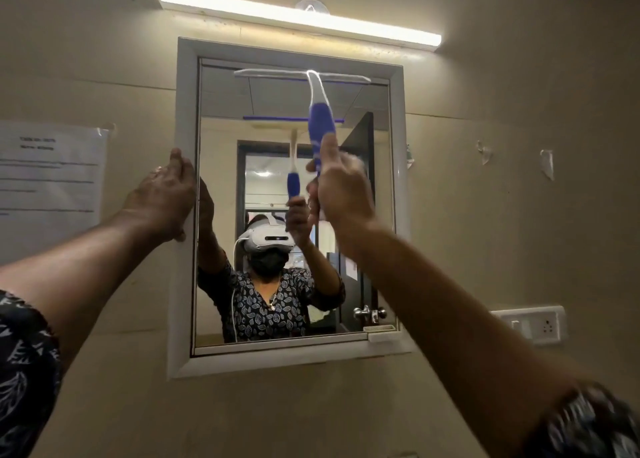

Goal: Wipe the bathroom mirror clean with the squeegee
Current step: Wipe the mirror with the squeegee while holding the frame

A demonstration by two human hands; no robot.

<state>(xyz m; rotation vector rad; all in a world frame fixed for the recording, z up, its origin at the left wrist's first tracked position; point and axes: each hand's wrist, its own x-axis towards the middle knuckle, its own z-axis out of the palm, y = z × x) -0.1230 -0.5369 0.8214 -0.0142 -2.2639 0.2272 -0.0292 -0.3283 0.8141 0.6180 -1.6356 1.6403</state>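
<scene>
Head view
Room: a beige wall [485,86], dimly lit, with the mirror [277,111] set in it as the landmark.
Mirror: a rectangular pane in a white frame [185,284], facing the camera.
Light: a lit tube lamp [298,15] runs along the wall just above the mirror.
Paper: a printed sheet [48,180] is taped to the wall left of the mirror; its text is too blurred to read.
Socket: a white switch plate [533,324] sits right of the mirror, near its lower corner.
Squeegee: the squeegee [320,118] stands upright against the mirror's upper part, its pale blade crosswise near the top edge of the glass, its blue handle pointing down.
Right hand: the right hand [341,189] is closed around the lower end of the squeegee handle, in front of the mirror's right half.
Left hand: the left hand [166,194] rests on the mirror's left frame edge, fingers curled over it, gripping nothing else.
Sleeves: dark patterned sleeves [24,371] show at the lower corners, well below the mirror.
Reflection: the glass shows both raised arms and the squeegee again.
</scene>
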